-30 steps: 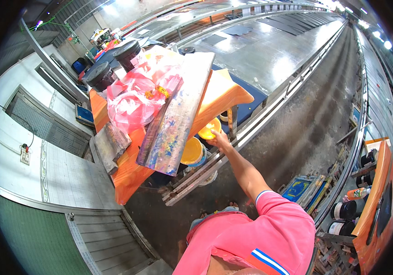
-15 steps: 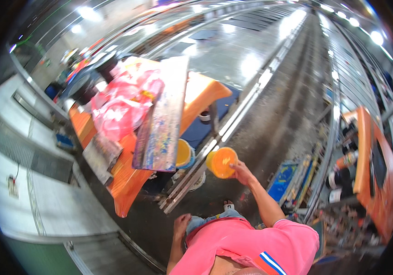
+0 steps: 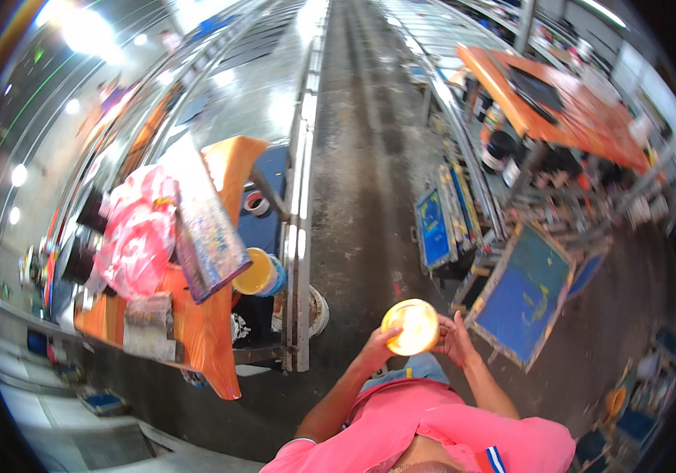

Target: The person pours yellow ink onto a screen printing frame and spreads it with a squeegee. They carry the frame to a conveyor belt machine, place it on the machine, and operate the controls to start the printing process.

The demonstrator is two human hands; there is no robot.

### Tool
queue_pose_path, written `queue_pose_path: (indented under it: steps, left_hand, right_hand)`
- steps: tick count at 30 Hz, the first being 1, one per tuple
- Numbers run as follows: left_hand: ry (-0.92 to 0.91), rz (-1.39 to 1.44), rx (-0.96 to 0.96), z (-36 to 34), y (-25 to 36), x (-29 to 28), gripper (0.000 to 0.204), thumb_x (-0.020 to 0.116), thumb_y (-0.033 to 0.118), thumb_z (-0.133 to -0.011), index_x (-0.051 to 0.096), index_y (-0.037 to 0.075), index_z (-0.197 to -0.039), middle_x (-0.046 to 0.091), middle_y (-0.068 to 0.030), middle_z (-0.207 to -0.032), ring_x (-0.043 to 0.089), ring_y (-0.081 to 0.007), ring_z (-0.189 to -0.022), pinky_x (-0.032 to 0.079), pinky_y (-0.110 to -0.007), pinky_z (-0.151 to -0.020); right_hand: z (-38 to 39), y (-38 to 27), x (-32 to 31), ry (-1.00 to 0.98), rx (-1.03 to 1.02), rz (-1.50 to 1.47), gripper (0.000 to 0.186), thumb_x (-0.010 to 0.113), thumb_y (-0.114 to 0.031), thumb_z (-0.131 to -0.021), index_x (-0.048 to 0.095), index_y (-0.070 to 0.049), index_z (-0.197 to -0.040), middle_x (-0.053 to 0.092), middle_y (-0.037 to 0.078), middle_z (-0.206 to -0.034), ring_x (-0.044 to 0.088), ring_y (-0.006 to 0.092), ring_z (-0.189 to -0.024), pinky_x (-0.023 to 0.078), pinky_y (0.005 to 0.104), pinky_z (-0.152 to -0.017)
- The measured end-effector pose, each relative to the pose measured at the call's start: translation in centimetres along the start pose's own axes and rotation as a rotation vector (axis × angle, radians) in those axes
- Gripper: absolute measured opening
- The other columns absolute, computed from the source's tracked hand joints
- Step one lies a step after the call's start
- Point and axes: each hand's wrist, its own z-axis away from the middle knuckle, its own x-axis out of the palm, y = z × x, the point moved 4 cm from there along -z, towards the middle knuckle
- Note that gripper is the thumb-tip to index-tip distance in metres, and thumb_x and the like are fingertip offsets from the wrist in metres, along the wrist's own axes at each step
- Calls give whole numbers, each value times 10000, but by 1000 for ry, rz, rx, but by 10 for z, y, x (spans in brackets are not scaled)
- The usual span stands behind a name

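Observation:
In front of my waist is a round yellow-orange tub (image 3: pixel 414 326), its top washed out by glare. My left hand (image 3: pixel 379 348) grips its left side, thumb over the rim. At the opposite side, my right hand (image 3: pixel 454 340) holds the tub's lower right edge, with some fingers pointing up and away from it. What fills the tub cannot be made out.
On the left, an orange-covered table (image 3: pixel 220 347) carries a crumpled pink-and-white plastic bag (image 3: pixel 139 236) and a paint-stained board (image 3: pixel 210 229). A yellow-filled bucket (image 3: pixel 255 274) is beside a metal rail (image 3: pixel 300 236). Blue-meshed framed screens (image 3: pixel 523 296) lean on the right.
The tub has come in from arm's length to near my waist. My left hand has risen from my side to grip it. My view has turned to the right.

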Motion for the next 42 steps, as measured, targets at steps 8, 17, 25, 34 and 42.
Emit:
queue_pose_path:
  steps: [8, 17, 25, 34, 42]
  left_hand:
    - [207, -1602, 824, -3, -44, 84, 499, 795, 217, -733, 625, 9, -1155, 609, -186, -1137, 581, -336, -1069, 471, -396, -914]
    - [-204, -1641, 659, -22, -136, 173, 286, 703, 101, -786, 672, -11, -1048, 671, -208, -1037, 691, -321, -858, 554, -376, -710]
    - [-117, -1601, 512, -57, -205, 204, 284, 656, 112, -837, 637, -20, -1088, 668, -224, -1003, 679, -353, -834, 538, -383, -688]
    - [44, -1497, 516, -69, -236, 241, 271, 622, 0, -842, 640, -28, -1111, 671, -222, -1016, 678, -336, -904, 534, -337, -762]
    - [417, -789, 528, -61, -184, 199, 246, 527, 102, -973, 634, -69, -1114, 693, -100, -979, 664, -152, -859, 552, -291, -722]
  right_hand:
    - [82, 41, -39, 53, -208, -785, 642, 446, -590, -913, 523, -84, -1300, 565, 123, -1301, 533, 298, -1202, 396, 484, -1035]
    - [129, 34, -124, 279, -259, -614, 478, 503, -501, -916, 571, -100, -1168, 646, 78, -1070, 644, 207, -941, 523, 412, -822]
    - [168, 2, -205, 306, -212, -535, 426, 541, -411, -910, 566, -55, -1142, 648, 84, -1030, 641, 197, -934, 509, 353, -851]
    - [175, -18, -264, 189, -137, -593, 452, 553, -371, -909, 525, -61, -1236, 611, 97, -1173, 598, 221, -1080, 471, 387, -958]
    - [204, -35, -273, -52, -106, -853, 566, 426, -481, -941, 502, -69, -1322, 549, 131, -1324, 510, 308, -1232, 373, 477, -1059]
